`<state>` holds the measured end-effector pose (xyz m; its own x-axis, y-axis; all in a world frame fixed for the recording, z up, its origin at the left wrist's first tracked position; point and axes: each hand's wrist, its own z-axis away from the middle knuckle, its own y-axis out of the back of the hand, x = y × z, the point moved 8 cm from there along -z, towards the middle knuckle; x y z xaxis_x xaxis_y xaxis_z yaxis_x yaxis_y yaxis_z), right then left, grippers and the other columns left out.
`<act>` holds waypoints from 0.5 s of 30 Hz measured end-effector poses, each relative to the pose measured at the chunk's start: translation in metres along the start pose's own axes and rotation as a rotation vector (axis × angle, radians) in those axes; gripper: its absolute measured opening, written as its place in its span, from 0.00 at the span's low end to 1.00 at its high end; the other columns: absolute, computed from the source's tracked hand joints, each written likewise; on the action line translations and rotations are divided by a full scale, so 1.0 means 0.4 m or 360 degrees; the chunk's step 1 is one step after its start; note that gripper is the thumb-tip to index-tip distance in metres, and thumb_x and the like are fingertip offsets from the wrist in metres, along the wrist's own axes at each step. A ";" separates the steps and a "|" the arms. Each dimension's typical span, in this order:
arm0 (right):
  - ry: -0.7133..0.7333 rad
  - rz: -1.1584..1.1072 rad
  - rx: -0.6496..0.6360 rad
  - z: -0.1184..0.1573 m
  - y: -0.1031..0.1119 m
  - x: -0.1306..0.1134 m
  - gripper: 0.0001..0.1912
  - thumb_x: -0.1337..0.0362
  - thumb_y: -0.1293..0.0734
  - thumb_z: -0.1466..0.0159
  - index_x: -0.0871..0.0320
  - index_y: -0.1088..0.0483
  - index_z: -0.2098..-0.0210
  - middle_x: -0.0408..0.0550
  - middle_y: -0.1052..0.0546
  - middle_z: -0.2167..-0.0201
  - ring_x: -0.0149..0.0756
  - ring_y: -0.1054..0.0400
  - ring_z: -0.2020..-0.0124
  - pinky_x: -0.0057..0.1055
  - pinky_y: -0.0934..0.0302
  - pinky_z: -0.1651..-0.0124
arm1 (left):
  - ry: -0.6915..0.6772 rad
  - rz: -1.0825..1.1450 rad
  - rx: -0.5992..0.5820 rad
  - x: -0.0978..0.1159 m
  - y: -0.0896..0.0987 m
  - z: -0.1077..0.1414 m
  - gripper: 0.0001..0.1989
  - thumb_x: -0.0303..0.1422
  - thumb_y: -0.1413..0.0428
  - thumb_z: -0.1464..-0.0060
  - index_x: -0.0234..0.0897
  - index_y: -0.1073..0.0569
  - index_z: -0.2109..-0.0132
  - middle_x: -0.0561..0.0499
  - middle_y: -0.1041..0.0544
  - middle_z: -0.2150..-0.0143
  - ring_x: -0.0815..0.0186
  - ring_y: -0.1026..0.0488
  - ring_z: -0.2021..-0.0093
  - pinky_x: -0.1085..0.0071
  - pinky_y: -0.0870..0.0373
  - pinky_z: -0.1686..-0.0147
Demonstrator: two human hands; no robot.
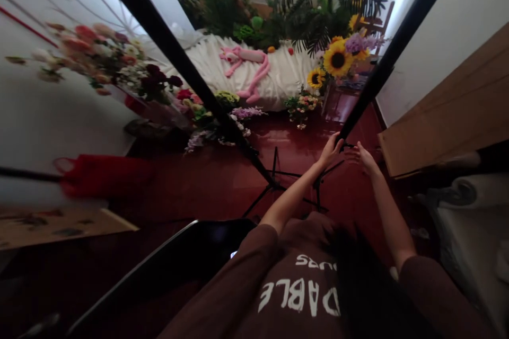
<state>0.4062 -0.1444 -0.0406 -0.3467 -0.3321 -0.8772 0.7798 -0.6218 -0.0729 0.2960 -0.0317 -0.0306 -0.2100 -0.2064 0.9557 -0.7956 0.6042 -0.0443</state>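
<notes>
My left hand (pixel 331 150) is wrapped round the lower part of a black stand pole (pixel 369 90), which leans up toward the top right. Just right of the pole, my right hand (pixel 361 157) has its fingers apart beside a small black knob (pixel 348 145); whether a fingertip touches the knob I cannot tell. A second black pole (pixel 191 69) slants from the top left down to tripod legs (pixel 273 183) on the dark red floor.
A pink plush toy (pixel 254 56) lies on white cloth (pixel 278 85) ahead. Flowers (pixel 85 42) stand left, sunflowers (pixel 338 59) right. A red bag (pixel 95 175) is at left, a wooden board (pixel 449 106) at right, and a dark table edge (pixel 131 270) at lower left.
</notes>
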 end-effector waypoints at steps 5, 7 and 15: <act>-0.0261 0.0023 -0.0261 -0.026 -0.021 -0.008 0.19 0.52 0.41 0.29 0.59 0.26 0.63 0.51 0.19 0.70 0.30 0.26 0.75 0.24 0.34 0.74 | -0.0013 -0.0078 0.0009 0.005 -0.018 -0.023 0.15 0.45 0.50 0.38 0.38 0.31 0.55 0.48 0.25 0.62 0.67 0.28 0.63 0.70 0.32 0.58; -0.0339 -0.0052 -0.0350 -0.033 -0.029 -0.005 0.18 0.55 0.40 0.30 0.59 0.26 0.65 0.49 0.20 0.71 0.29 0.28 0.76 0.23 0.34 0.73 | -0.0028 -0.0098 0.0018 0.005 -0.014 -0.022 0.15 0.45 0.50 0.37 0.38 0.31 0.57 0.48 0.25 0.63 0.67 0.28 0.63 0.70 0.32 0.58; -0.0017 0.0073 -0.0526 -0.056 -0.015 -0.045 0.09 0.66 0.25 0.46 0.59 0.27 0.66 0.42 0.22 0.71 0.24 0.31 0.74 0.20 0.36 0.72 | -0.0033 -0.0187 0.0121 -0.002 -0.014 -0.012 0.15 0.45 0.49 0.38 0.39 0.31 0.55 0.47 0.25 0.62 0.65 0.28 0.63 0.69 0.33 0.58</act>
<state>0.4196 -0.1189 -0.0349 -0.3115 -0.3630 -0.8782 0.9211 -0.3426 -0.1851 0.3032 -0.0311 -0.0295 -0.1237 -0.2885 0.9495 -0.8559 0.5152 0.0450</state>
